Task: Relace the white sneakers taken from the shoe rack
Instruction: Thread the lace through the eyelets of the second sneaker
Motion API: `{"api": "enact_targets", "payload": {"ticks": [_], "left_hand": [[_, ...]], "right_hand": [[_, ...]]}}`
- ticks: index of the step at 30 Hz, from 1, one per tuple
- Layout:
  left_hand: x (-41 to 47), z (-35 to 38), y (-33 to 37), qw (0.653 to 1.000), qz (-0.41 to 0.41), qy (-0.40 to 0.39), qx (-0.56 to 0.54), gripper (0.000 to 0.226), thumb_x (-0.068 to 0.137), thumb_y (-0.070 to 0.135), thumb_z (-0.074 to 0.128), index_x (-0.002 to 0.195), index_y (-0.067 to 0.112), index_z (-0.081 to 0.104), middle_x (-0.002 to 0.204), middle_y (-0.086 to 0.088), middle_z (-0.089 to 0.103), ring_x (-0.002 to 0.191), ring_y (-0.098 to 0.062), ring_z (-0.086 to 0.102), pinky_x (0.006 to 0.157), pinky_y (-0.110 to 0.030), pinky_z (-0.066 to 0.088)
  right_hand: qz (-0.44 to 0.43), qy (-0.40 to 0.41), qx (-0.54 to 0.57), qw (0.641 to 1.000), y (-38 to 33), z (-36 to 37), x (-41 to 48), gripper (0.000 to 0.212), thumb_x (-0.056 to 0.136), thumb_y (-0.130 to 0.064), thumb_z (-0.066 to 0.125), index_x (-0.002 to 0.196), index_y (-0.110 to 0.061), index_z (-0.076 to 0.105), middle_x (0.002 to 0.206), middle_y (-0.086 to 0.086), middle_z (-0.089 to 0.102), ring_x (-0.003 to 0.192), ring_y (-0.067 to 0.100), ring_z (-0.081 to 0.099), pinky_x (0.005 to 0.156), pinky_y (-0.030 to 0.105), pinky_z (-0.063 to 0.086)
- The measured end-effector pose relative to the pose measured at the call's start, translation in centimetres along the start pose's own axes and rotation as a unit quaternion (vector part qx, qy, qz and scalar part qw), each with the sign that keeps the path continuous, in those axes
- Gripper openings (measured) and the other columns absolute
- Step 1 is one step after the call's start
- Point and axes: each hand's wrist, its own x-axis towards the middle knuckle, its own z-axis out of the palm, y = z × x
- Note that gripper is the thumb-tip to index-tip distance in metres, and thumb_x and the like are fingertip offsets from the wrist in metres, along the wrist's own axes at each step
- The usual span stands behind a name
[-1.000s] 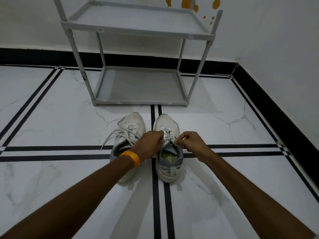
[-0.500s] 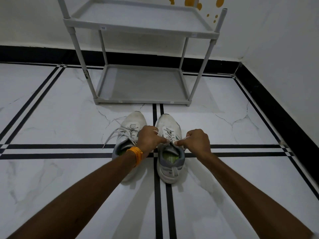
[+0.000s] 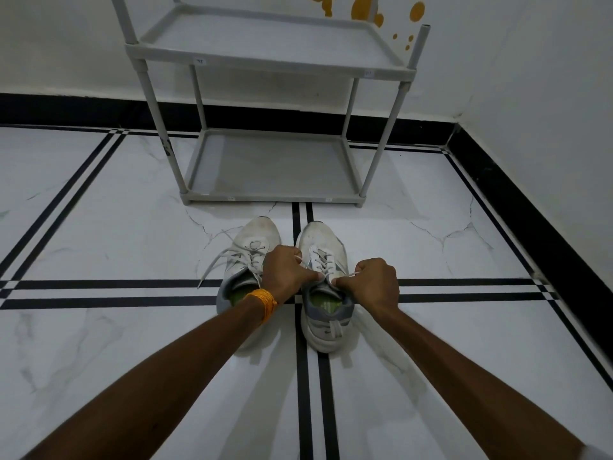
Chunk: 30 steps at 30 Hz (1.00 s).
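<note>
white lace [image 3: 354, 273] pinched by both fisted hands.

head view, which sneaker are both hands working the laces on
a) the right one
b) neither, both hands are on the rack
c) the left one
a: the left hand and right hand each pinch a lace end at the top of the right sneaker, while the left sneaker lies beside it with its laces loose on the floor.

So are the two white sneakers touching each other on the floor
Apart. The head view shows a strip of floor with its black lines between the toe of the left sneaker and the right sneaker; nearer the heels, the left hand hides the gap.
</note>
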Motion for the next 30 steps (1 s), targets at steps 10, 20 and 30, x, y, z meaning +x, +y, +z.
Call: {"api": "enact_targets", "payload": {"ticks": [10, 20, 30], "left_hand": [[0.6, -4.4, 3.1, 0.984, 0.146, -0.068, 0.082, 0.048, 0.082, 0.043, 0.071, 0.058, 0.008, 0.047, 0.054, -0.009, 0.049, 0.051, -0.020, 0.048, 0.052, -0.028, 0.036], [-1.0, -4.7, 9.2, 0.827, 0.443, -0.166, 0.304, 0.028, 0.091, 0.040, 0.060, 0.082, 0.014, 0.064, 0.100, -0.003, 0.065, 0.076, -0.015, 0.059, 0.065, -0.030, 0.050], [2.1, -7.3, 11.5, 0.976, 0.084, -0.201, 0.010, 0.025, 0.088, 0.026, 0.062, 0.073, 0.006, 0.063, 0.057, -0.001, 0.050, 0.048, -0.012, 0.046, 0.045, -0.022, 0.038]], "right_hand": [[-0.083, -0.075, -0.075, 0.991, -2.0, -5.3, 2.1, 0.045, 0.068, -0.044, 0.081, 0.051, -0.015, 0.051, 0.051, -0.001, 0.051, 0.052, 0.016, 0.049, 0.052, 0.024, 0.034], [-0.299, -0.072, 0.003, 0.952, -9.2, -10.4, 2.2, 0.038, 0.085, -0.032, 0.069, 0.065, -0.002, 0.056, 0.056, 0.003, 0.048, 0.052, 0.012, 0.046, 0.059, 0.028, 0.042], [-0.250, -0.105, 0.017, 0.962, -8.1, -9.8, 2.0, 0.042, 0.073, -0.007, 0.076, 0.111, -0.021, 0.065, 0.097, 0.000, 0.056, 0.078, 0.012, 0.054, 0.069, 0.026, 0.048]]}}
